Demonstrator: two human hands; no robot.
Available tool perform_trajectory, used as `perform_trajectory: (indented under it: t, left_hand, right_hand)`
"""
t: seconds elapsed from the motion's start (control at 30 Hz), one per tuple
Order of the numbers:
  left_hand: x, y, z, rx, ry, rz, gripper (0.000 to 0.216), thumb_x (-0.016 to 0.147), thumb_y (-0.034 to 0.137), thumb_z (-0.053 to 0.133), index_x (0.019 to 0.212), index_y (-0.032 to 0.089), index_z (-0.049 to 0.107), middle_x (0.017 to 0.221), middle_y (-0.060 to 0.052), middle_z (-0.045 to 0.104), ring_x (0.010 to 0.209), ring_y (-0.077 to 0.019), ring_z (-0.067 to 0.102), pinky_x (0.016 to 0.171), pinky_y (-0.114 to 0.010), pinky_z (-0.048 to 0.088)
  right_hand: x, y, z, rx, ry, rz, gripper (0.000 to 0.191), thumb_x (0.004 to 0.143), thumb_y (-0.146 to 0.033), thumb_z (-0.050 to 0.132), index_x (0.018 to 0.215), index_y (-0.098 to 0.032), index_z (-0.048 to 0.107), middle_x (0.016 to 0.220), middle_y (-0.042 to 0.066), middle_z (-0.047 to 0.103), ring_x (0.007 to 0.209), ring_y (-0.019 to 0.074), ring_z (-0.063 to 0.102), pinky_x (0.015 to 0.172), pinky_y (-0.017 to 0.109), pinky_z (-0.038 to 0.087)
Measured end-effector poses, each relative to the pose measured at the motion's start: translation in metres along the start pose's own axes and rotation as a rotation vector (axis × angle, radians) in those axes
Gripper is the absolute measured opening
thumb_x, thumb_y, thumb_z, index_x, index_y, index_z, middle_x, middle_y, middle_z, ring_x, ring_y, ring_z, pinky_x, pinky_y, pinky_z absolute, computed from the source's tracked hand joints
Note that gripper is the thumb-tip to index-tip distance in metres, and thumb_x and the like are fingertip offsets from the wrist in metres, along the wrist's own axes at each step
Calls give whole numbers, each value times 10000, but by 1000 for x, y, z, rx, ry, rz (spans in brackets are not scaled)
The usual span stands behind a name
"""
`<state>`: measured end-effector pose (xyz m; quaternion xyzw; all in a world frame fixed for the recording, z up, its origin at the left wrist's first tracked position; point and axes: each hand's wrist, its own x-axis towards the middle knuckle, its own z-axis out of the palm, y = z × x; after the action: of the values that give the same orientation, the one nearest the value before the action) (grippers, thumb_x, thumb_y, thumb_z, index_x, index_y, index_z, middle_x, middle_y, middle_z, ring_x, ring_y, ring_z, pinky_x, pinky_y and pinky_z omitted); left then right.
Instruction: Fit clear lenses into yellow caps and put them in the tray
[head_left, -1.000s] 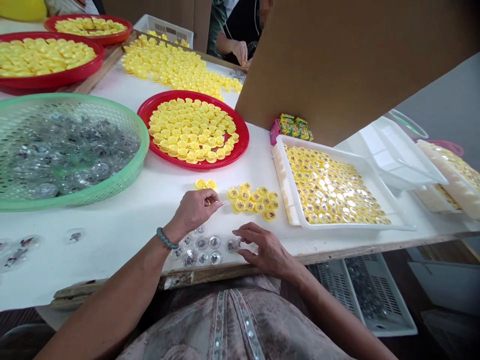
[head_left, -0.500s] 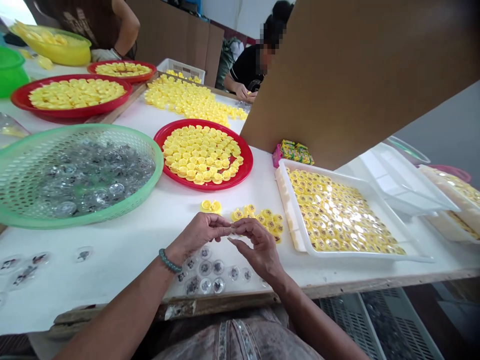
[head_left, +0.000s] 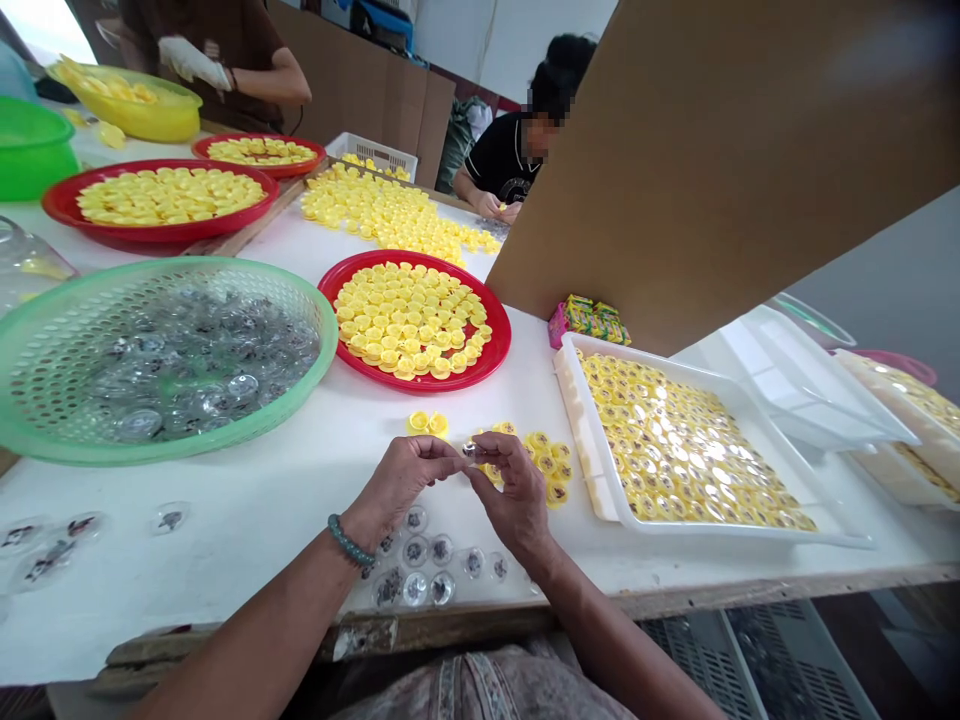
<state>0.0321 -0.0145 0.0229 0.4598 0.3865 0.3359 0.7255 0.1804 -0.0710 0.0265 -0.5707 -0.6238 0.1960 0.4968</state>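
Note:
My left hand (head_left: 405,480), with a green bead bracelet at the wrist, is closed in a pinch. Its fingertips meet those of my right hand (head_left: 517,500), closed the same way. Between them shows a small clear plastic disc (head_left: 470,450) with a dark print; the fingers partly cover it. Just behind the hands lie yellow flower-shaped cups with printed discs in them (head_left: 551,460) and a pair of plain yellow cups (head_left: 427,423). Several loose clear printed discs (head_left: 416,551) lie on the white table below my hands.
A green basket (head_left: 45,440) of clear discs stands left. A red tray (head_left: 420,382) of yellow cups is behind my hands. At right sits a white tray (head_left: 720,535) of filled cups beside a leaning brown board (head_left: 675,180). Two people (head_left: 502,160) work across the table.
The view has shifted slightly, so things sit a little lower. The disc shows more clearly between my fingertips. Across the table, one person's gloved hand has risen.

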Motion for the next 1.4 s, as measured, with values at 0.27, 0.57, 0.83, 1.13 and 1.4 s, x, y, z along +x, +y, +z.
perform_trajectory:
  t: [0.27, 0.57, 0.83, 1.13, 1.4]
  left_hand:
    - [0, 6, 0, -45, 8, 38, 309, 612, 342, 793, 773, 134, 632, 671, -15, 597, 632, -131, 483, 579, -234, 352]
    - [2, 4, -2, 92, -41, 157, 236, 681, 328, 750, 775, 142, 638, 754, -40, 625, 715, -176, 553, 668, -269, 432]
    - [1, 5, 0, 140, -80, 141, 260, 675, 372, 754, 761, 150, 651, 741, -38, 636, 706, -185, 570, 662, -267, 447]
    - [2, 5, -2, 113, 5, 173, 282, 680, 376, 760, 787, 144, 639, 678, -14, 605, 626, -141, 534, 580, -229, 427]
    - [2, 3, -1, 127, 39, 130, 340, 676, 428, 749, 838, 137, 677, 766, -64, 665, 764, -229, 620, 712, -309, 501]
  right_hand:
    - [2, -2, -6, 88, -97, 57, 413, 755, -162, 665, 1135, -241, 524, 1011, 38, 595, 864, 153, 603, 774, 298, 530]
    - [14, -6, -19, 43, -245, 163, 218, 749, -198, 682, 956, -194, 617, 767, -8, 621, 689, 115, 583, 663, 236, 488]
    - [19, -6, -24, -35, -329, 66, 96, 777, -237, 646, 859, -195, 619, 733, -6, 618, 672, 124, 569, 628, 238, 464]
    - [12, -9, -17, -146, -162, -14, 196, 745, -228, 688, 908, -203, 583, 804, 8, 594, 700, 128, 565, 654, 251, 486]
    - [9, -9, -2, -308, -146, -113, 214, 796, -229, 627, 1010, -231, 613, 899, 38, 617, 708, 139, 585, 651, 257, 507]
